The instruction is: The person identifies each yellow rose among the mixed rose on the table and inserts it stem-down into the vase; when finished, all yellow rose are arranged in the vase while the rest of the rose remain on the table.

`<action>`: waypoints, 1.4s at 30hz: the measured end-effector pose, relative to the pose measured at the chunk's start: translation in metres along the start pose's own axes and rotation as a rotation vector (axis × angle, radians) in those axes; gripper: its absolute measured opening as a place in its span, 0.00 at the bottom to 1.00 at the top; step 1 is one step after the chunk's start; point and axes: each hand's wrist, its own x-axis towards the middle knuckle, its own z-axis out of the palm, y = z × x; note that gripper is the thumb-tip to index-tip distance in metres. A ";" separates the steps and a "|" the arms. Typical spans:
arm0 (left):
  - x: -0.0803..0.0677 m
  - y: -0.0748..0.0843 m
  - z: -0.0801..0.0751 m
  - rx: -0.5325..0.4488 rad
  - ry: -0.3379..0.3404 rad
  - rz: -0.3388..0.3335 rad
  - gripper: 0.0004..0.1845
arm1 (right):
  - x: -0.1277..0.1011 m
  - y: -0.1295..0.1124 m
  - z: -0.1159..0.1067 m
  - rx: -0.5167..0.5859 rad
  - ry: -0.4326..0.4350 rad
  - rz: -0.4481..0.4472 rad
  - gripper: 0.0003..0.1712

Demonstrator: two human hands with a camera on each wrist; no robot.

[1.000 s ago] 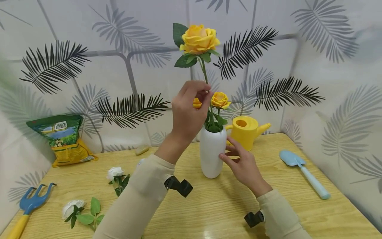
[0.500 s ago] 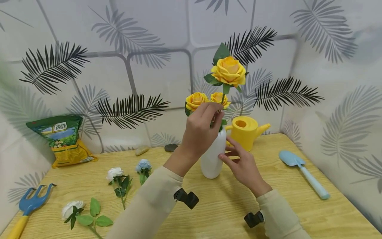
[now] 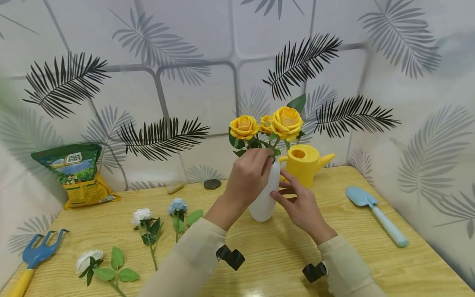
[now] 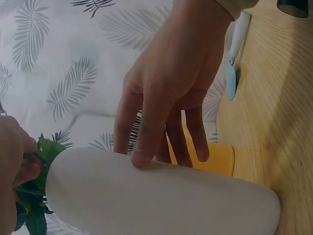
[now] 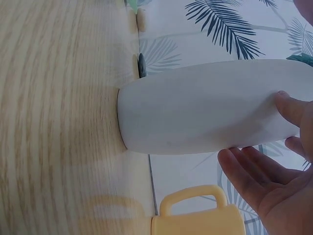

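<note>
Head view: left hand (image 3: 249, 175) pinches the green stems of three yellow artificial roses (image 3: 265, 126) at the mouth of a tall white ceramic vase (image 3: 264, 197) standing on the pale wooden surface (image 3: 259, 251). Right hand (image 3: 302, 206), fingers straight and relaxed, touches the vase's side with its fingertips (image 4: 142, 157). Just behind the right hand stands a yellow plastic watering can (image 3: 304, 163); a pale blue trowel (image 3: 376, 214) lies well apart to its right.

white vase (image 3: 264, 194) upright on table, 3 yellow roses (image 3: 286, 122) in its neck
</note>
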 end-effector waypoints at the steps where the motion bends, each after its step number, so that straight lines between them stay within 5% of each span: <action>1: -0.002 -0.001 0.000 0.007 -0.005 -0.007 0.05 | 0.000 0.000 0.000 0.001 0.001 -0.004 0.37; 26: -0.031 -0.012 -0.001 -0.008 -0.072 -0.055 0.08 | -0.002 -0.003 0.003 0.022 -0.004 -0.006 0.36; 42: -0.047 -0.024 -0.024 -0.123 -0.034 -0.144 0.08 | 0.001 -0.007 -0.012 -0.052 -0.029 0.056 0.37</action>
